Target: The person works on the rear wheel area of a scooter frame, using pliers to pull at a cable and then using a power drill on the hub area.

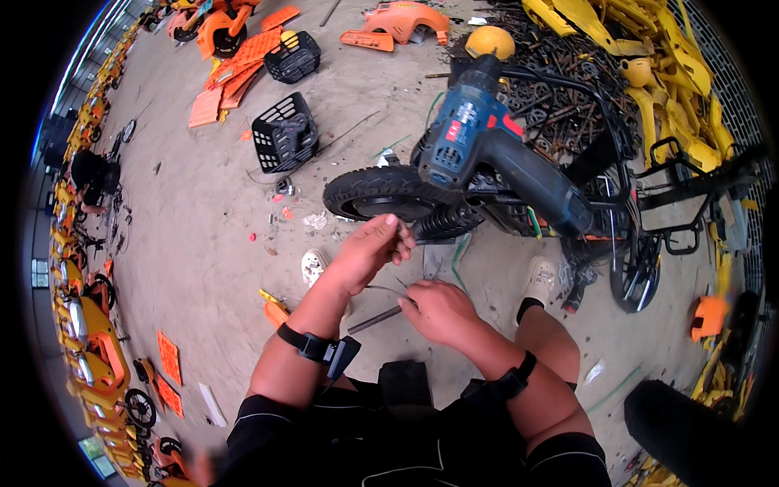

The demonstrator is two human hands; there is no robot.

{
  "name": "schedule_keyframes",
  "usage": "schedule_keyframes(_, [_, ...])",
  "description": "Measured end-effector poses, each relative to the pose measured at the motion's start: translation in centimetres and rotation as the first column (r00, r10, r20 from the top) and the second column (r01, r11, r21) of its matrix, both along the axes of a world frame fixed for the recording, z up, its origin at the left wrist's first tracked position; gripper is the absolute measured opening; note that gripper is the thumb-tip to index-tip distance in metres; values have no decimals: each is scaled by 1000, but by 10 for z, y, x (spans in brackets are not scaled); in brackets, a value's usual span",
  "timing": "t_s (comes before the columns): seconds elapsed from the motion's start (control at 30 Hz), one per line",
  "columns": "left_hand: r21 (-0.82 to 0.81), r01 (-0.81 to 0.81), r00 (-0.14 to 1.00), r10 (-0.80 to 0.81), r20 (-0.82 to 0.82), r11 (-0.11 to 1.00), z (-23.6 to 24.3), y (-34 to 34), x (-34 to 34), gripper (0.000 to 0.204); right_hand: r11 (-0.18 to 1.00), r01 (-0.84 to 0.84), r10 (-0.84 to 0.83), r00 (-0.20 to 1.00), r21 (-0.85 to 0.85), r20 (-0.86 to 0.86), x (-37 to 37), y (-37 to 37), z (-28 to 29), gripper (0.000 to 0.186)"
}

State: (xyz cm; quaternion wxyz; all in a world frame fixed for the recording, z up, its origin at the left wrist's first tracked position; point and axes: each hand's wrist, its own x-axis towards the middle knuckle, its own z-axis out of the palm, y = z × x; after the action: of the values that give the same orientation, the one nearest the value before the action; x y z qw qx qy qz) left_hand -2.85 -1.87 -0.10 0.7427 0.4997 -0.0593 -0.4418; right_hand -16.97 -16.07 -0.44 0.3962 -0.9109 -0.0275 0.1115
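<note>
My left hand [375, 253] is closed, thumb and fingers pinched together, just in front of a black-tyred wheel [369, 195]. What the pinch holds, if anything, is too small to make out. Lower and to the right, my right hand [442, 312] has its fingers curled around a thin grey cable [381, 287] that extends leftward. A dark rod [375, 319] points out from beside its fingertips; whether it is gripped or lies beyond is unclear. Above both hands, a blue and black cordless power tool [466, 134] rests on the partly stripped scooter frame [568, 89].
Black plastic baskets [284, 134] stand on the floor at the upper left, near orange panels [235, 77]. Dark metal parts [552, 49] and yellow body panels [682, 89] pile up at the upper right. Rows of yellow scooters [101, 349] line the left side, where another person [89, 174] crouches.
</note>
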Motion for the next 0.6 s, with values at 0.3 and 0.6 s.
schedule_keyframes(0.3, [-118, -176, 983, 167, -81, 977, 7, 13, -6, 26, 971, 227, -236, 954, 68, 182, -9, -17, 4, 25])
schedule_keyframes(0.6, [-134, -150, 978, 127, -168, 980, 8, 1, -24, 30, 849, 422, -401, 906, 318, -133, -6, -29, 17, 37])
